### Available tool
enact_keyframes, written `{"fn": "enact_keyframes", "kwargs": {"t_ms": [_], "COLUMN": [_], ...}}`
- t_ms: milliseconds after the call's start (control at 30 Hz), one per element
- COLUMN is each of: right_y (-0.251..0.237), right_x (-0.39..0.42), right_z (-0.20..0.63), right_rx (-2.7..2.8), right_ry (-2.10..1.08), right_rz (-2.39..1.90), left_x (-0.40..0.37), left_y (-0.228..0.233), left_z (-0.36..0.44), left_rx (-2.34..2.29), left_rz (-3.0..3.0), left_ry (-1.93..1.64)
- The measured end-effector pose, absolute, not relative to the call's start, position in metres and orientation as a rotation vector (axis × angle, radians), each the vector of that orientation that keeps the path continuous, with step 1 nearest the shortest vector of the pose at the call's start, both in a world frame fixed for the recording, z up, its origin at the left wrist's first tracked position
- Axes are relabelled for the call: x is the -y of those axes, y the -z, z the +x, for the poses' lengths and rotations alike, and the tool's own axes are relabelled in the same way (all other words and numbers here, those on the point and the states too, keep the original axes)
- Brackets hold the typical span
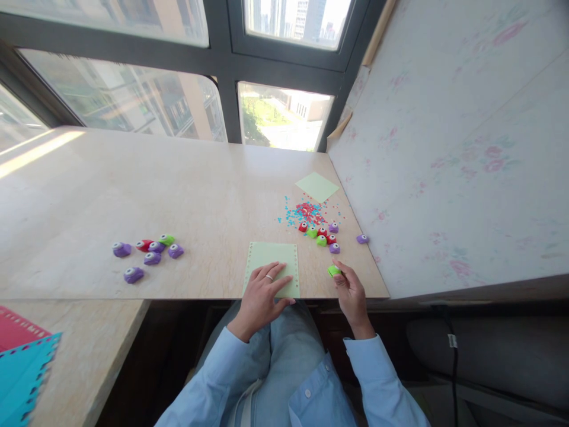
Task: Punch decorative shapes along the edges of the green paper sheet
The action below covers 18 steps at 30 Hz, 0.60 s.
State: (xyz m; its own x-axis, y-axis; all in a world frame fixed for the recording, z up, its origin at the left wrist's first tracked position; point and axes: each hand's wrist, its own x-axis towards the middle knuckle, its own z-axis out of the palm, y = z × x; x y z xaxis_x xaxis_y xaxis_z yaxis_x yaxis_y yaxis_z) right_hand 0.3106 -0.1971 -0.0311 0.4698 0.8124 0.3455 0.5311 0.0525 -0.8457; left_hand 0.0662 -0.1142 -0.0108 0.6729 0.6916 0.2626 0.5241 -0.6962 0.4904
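My left hand (262, 292) lies flat and open on the green paper sheet (272, 261) at the counter's (178, 196) near edge, pinning it. My right hand (351, 290) is closed round a green paper punch (333, 271) just beside the sheet, toward the near right corner. The sheet looks light, thin and easily creased, best held by an edge. The punch seems small, hard and light; I'd pinch its sides. More punches (322, 234) and confetti (306, 212) lie further back.

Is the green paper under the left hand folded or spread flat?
Spread flat: the green paper lies in one layer on the table, left hand pressing it.
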Motion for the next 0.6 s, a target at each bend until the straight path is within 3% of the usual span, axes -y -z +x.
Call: {"fn": "enact_keyframes", "kwargs": {"t_ms": [600], "right_y": [0.0236], "right_x": [0.1953], "right_z": [0.3086], "right_rx": [1.248], "right_ry": [-0.383], "right_rz": [-1.486], "left_x": [0.1139], "left_y": [0.0118], "left_z": [0.0665], "left_rx": [-0.955], "left_rz": [2.519], "left_ry": [-0.650]}}
